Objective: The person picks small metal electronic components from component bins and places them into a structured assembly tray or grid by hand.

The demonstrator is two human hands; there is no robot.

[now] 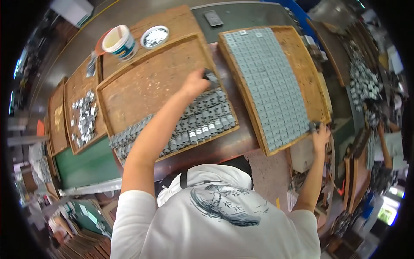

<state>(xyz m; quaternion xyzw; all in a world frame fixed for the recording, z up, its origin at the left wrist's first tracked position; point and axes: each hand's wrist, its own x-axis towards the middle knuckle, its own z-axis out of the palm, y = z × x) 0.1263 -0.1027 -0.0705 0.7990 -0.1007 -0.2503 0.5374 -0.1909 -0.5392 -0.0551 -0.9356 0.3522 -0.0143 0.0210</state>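
Note:
My left hand (196,83) reaches over the right side of a wooden tray (148,71), its fingers closed on a small dark grey part (211,79). Just below it, rows of similar grey block-shaped parts (202,114) line the tray's near side, a few with white faces. My right hand (321,135) is at the near right corner of a second wooden tray (308,71), fingers closed round another small dark part (314,126). Beside that part, tight rows of flat grey square pieces (269,86) cover the tray's left portion. Fingers partly hide both held parts.
Beyond the left tray stand a white bucket (120,43) and a white bowl (154,37) of small dark pieces. A tray of loose shiny parts (85,117) lies farther left. A phone-like grey object (212,18) rests at the back. Another person's arm (384,144) shows far right.

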